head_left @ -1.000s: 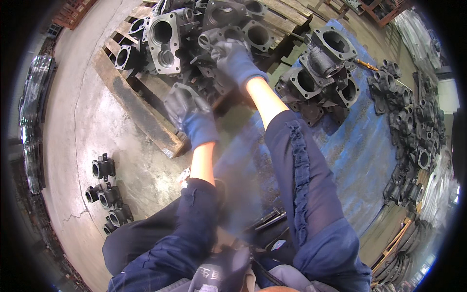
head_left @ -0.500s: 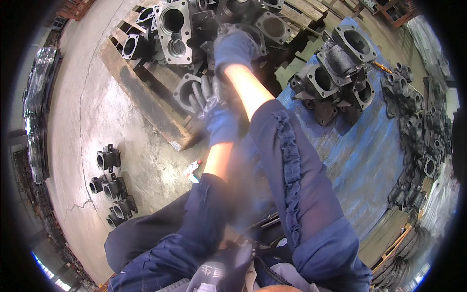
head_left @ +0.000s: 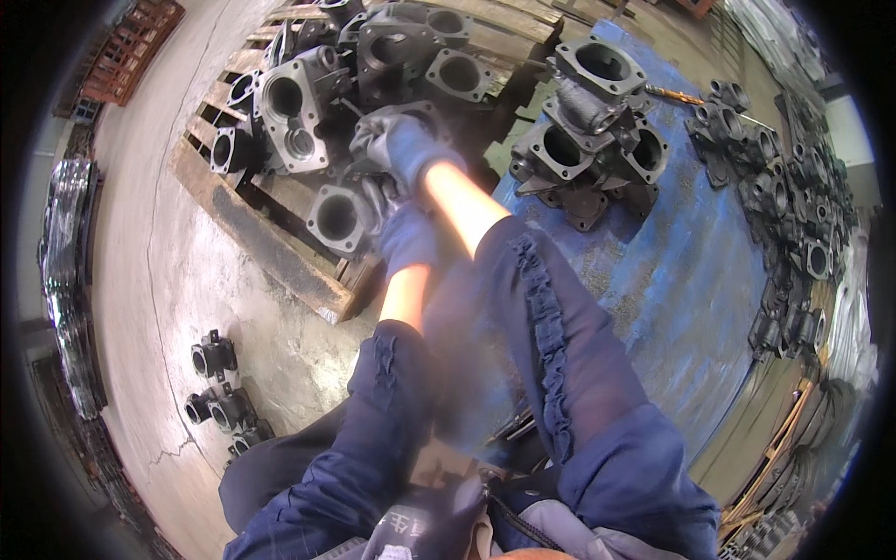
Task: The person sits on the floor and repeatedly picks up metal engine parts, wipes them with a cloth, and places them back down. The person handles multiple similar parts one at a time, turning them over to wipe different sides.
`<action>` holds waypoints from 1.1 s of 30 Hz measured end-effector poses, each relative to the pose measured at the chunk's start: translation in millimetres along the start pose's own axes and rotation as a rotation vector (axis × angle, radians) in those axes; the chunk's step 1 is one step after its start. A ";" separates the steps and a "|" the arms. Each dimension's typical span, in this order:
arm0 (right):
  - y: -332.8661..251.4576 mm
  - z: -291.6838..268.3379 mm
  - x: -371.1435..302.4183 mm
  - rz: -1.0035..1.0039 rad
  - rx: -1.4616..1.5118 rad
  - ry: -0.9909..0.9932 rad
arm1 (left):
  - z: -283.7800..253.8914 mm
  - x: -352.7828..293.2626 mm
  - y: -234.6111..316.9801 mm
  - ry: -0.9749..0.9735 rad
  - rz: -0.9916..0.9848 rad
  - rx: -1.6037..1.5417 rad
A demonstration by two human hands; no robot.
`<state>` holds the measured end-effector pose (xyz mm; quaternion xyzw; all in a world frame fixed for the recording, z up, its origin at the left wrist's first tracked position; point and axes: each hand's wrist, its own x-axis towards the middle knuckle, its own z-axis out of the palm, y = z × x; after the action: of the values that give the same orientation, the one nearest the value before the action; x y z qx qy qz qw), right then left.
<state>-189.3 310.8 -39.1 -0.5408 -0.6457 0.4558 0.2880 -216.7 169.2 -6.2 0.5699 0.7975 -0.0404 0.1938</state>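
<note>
Both my hands wear grey-palmed blue gloves and work close together over castings on a wooden pallet. My right hand (head_left: 397, 147) is closed, fingers curled downward among the castings; what it grips is hidden, though a thin rod-like end shows just beyond its fingers. My left hand (head_left: 399, 229) is just below it, its bent fingers against the right side of a dark flanged casting (head_left: 334, 218) with a round bore. Beyond them, a larger casting with two bores (head_left: 294, 114) leans among several others.
The wooden pallet (head_left: 252, 229) has its near corner left of my hands. On a blue worn surface (head_left: 597, 308) at right stands a stack of castings (head_left: 588, 131), with an orange-handled tool (head_left: 674, 95) behind. Small castings (head_left: 215, 355) sit on the floor at left; many more line the right.
The view has shifted, so pallet and castings appear lower and further left. My left fingers, spread over the flanged casting before, are now bent at its side. My right hand stays closed among the castings.
</note>
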 end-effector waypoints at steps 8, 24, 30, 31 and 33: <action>-16.5 11.9 -52.3 0.011 -0.014 0.004 | 66.6 23.6 -31.0 -0.068 0.116 -0.074; -42.1 -118.9 -188.6 -0.181 -0.253 0.425 | 18.4 -0.9 -3.6 0.164 0.183 -0.244; 15.2 -203.9 -274.6 0.137 -0.312 0.476 | 19.3 -42.5 56.0 0.293 0.392 -0.081; 30.1 -223.3 -292.8 0.250 -0.312 0.467 | 27.4 -55.6 70.9 0.274 0.412 -0.077; 58.7 -255.3 -330.3 0.305 -0.466 0.743 | 47.4 -83.7 104.9 0.239 0.504 -0.127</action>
<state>139.3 64.1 54.9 -0.8065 -0.4971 0.1109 0.3003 -84.2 117.3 -3.7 0.7377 0.6487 0.1264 0.1378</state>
